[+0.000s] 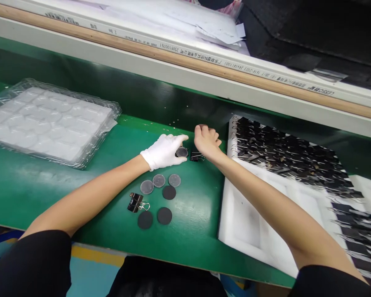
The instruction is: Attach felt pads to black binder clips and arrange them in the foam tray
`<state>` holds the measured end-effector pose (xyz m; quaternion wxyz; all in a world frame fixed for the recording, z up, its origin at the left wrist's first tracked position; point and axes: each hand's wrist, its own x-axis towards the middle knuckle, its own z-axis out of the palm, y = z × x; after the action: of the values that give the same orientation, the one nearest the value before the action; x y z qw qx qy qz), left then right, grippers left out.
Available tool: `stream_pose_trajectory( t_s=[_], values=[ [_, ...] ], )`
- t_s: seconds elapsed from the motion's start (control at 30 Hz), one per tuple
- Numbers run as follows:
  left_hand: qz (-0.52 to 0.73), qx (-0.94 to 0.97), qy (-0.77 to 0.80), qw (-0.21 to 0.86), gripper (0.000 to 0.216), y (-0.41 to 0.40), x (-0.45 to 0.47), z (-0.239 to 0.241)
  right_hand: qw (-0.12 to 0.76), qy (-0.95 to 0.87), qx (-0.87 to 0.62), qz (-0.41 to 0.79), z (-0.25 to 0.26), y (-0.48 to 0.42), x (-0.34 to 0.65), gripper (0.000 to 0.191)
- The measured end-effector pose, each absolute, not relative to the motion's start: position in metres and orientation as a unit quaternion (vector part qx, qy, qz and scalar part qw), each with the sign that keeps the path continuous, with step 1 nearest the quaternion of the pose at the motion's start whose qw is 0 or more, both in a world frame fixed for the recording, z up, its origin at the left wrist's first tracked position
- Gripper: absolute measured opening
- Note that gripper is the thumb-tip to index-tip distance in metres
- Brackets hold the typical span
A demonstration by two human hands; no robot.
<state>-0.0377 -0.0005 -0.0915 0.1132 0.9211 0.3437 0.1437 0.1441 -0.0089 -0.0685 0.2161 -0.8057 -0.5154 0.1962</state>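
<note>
The writing is all on the white rail [170, 46] along the far side, and it reads upside down: LESSO near its right end, 24x14(100) and the number 2509100761 further left, with Chinese characters between and a barcode [62, 19] toward the left end. The rest is too small to read surely.

The left hand [165, 152], in a white glove, has thumb and fingers narrowed around one disc [182, 152] at the far middle of the green bench [198, 214]. The right hand [207, 140], bare, is curled just right of it; whether it grips anything I cannot tell. One black clip [196, 156] sits between the two hands, right of the disc.

Nearer lie six loose discs — three clear discs [158, 180] in a row and three black discs [165, 215] on their near side. One more clip, a second clip [135, 202], lies left of the black ones, its silver handles pointing right.

At far left is a clear plastic tray [117, 110] with white showing through. On the right, a white foam tray [244, 247] bears dark clips [284, 150] in overlapping rows — too crowded to count.
</note>
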Motion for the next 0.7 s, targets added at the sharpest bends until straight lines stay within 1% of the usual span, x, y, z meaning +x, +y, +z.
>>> stream_pose_trajectory(
  t_s=[0.07, 0.13, 0.27, 0.43, 0.7],
  values=[
    [0.14, 0.924, 0.339, 0.107, 0.068, -0.001, -0.038, -0.091, 0.199, -0.53, -0.8, 0.2, -0.074, -0.008, 0.137, 0.061],
    [0.141, 0.925, 0.337, 0.102, 0.067, -0.002, -0.038, -0.092, 0.199, -0.552, -0.787, 0.19, -0.079, -0.009, 0.136, 0.064],
    [0.151, 0.924, 0.337, 0.105, 0.067, -0.003, -0.037, -0.093, 0.208, -0.58, -0.771, 0.159, -0.09, -0.013, 0.145, 0.061],
    [0.147, 0.923, 0.334, 0.122, 0.069, -0.005, -0.032, -0.092, 0.219, -0.582, -0.766, 0.165, -0.097, -0.016, 0.152, 0.061],
    [0.129, 0.923, 0.337, 0.135, 0.071, -0.009, -0.019, -0.089, 0.225, -0.567, -0.773, 0.173, -0.093, -0.018, 0.15, 0.063]
  ],
)
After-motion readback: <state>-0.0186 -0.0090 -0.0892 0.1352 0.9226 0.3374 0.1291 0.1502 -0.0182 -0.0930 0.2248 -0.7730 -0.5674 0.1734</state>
